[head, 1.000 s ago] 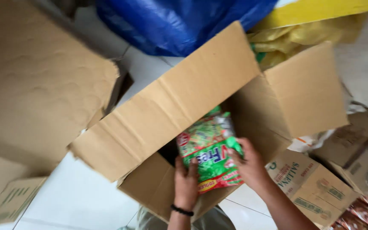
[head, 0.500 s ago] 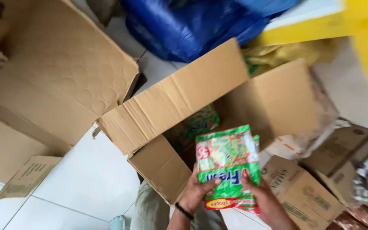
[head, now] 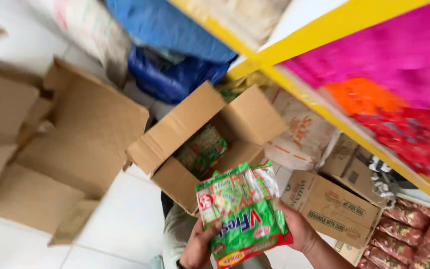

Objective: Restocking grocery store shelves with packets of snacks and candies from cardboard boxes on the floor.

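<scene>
- White tiled floor point(head: 120, 219) under open cardboard box point(head: 175, 132), yellow shelf point(head: 324, 107) beside.
- Left hand point(head: 197, 246) closed on green packet bundle point(head: 242, 214).
- Right hand point(head: 297, 229) gripping same bundle's other edge.

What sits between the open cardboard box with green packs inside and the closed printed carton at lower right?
In the head view, a white plastic sack with orange marks lies between the open cardboard box and the closed printed carton.
</scene>
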